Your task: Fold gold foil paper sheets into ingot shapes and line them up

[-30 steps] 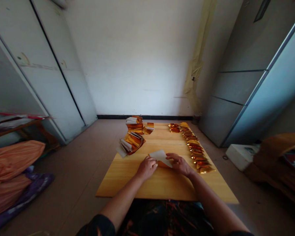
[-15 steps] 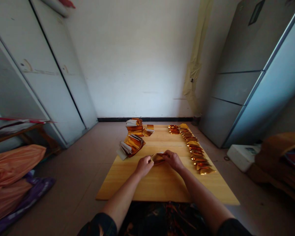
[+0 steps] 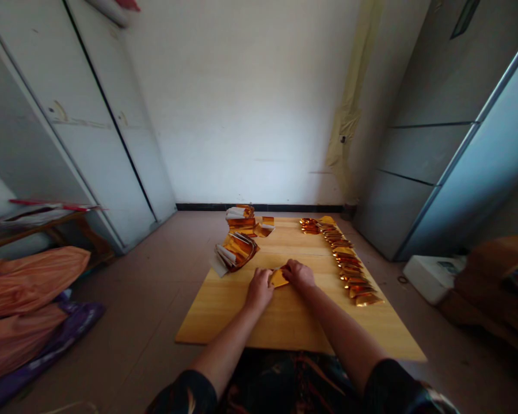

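A small piece of gold foil paper (image 3: 278, 279) is held between my hands just above the wooden board (image 3: 285, 322). My left hand (image 3: 260, 287) grips its left end with closed fingers. The fingers of my right hand (image 3: 299, 273) close on its right end, and the fingertips are partly hidden. Up and to the left lies a curled stack of gold foil sheets (image 3: 240, 251), with white backs showing. On the right side of the board, a row of folded gold foil pieces (image 3: 350, 267) overlaps from the far edge toward me.
More gold foil sheets (image 3: 240, 221) lie at the board's far left. A grey refrigerator (image 3: 423, 149) stands right, white cabinets (image 3: 107, 126) left. Orange bags (image 3: 30, 282) lie on the left floor, and a white box (image 3: 429, 279) sits right of the board.
The foil paper between my hands looks flatter, with its gold face turned more toward me. My left hand has rotated on its end. The whole view has shifted slightly.
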A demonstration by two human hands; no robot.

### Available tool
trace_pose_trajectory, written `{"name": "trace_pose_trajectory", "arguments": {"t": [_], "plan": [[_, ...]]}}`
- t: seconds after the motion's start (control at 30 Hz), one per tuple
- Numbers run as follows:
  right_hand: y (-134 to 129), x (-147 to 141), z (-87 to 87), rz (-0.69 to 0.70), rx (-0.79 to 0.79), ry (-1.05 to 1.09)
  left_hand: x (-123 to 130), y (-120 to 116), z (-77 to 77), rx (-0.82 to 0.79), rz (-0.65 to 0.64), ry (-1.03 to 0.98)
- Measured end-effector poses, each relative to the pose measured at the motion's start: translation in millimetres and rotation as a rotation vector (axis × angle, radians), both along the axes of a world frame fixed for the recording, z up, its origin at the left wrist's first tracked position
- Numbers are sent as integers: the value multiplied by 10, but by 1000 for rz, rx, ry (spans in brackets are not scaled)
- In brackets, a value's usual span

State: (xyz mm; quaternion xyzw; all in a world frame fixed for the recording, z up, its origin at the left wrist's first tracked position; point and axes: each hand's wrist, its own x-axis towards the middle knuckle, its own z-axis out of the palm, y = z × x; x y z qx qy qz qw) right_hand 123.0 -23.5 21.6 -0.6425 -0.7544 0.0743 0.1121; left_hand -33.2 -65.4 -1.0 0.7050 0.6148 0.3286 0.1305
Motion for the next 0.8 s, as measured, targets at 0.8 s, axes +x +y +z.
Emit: {"name": "trace_pose_trajectory", "arguments": {"t": [0.8], "plan": [[184, -71, 129, 0, -125, -94, 124, -239, 137, -23, -80, 443]]}}
